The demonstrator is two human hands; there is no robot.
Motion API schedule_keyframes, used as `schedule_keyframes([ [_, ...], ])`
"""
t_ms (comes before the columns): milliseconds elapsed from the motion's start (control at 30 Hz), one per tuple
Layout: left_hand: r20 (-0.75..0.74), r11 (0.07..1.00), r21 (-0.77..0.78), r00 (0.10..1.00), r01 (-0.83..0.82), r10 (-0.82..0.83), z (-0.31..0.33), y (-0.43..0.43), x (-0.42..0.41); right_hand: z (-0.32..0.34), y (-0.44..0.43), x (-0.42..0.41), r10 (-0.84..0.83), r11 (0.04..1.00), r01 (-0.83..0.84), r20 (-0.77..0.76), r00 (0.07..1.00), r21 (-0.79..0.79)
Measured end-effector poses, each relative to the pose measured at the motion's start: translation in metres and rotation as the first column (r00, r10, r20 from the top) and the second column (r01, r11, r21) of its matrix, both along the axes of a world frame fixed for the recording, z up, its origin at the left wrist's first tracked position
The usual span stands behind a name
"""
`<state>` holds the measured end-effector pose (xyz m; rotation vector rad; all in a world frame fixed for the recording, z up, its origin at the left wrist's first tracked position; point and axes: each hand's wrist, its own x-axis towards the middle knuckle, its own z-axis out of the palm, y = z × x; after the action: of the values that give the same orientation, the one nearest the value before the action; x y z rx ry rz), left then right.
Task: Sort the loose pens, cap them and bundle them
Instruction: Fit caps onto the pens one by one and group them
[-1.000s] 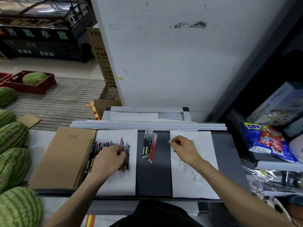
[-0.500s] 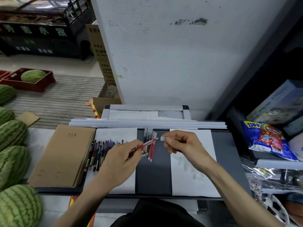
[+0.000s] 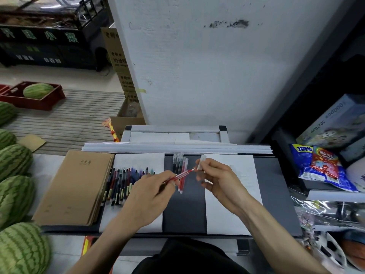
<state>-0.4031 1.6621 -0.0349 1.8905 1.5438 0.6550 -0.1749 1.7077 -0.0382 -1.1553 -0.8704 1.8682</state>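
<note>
Beside watermelons point(image 3: 15, 161), a dark desk point(image 3: 276, 194) bears loose pens point(image 3: 122, 180)

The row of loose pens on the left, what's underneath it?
A white sheet of paper lies under the loose pens, on the dark desk mat. The left hand covers the row's right end, hiding what is beneath there.

The puzzle box point(image 3: 333, 123) at the right bears "000pcs" and "50x70cm", upside down to the viewer.

light: dim, even indoor | shadows: soft | edges: wide-angle bowing | focus: slightly soft
</note>
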Motion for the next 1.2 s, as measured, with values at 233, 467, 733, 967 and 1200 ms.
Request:
schedule_keyframes([
  [233, 0.013, 0.998, 0.053, 1.0, 0.021, -0.022, -0.003, 0.001, 0.003, -0.004, -0.003, -0.007, -0.08, 0.996, 0.083, -0.075, 0.994, 0.036],
  [467, 0.065, 0.999, 0.054, 0.998, -0.001, -0.002, -0.005, 0.003, 0.007, -0.01, -0.008, -0.013, -0.078, 0.986, 0.082, -0.033, 0.996, 0.142],
  [733, 0.392, 0.987, -0.161, 0.919, 0.02, 0.045, -0.01, 0.008, 0.035, -0.013, -0.006, -0.021, -0.203, 0.959, 0.19, 0.043, 0.978, 0.211],
  [967, 0.533, 0.939, -0.342, 0.815, -0.039, 0.228, -0.033, 0.013, 0.049, -0.028, -0.006, -0.028, -0.113, 0.975, 0.065, 0.221, 0.969, 0.215],
  [1200, -0.097, 0.948, -0.306, 0.994, -0.086, 0.058, -0.075, 0.011, 0.026, -0.081, 0.013, -0.02, -0.005, 0.996, 0.034, 0.343, 0.939, -0.078],
])
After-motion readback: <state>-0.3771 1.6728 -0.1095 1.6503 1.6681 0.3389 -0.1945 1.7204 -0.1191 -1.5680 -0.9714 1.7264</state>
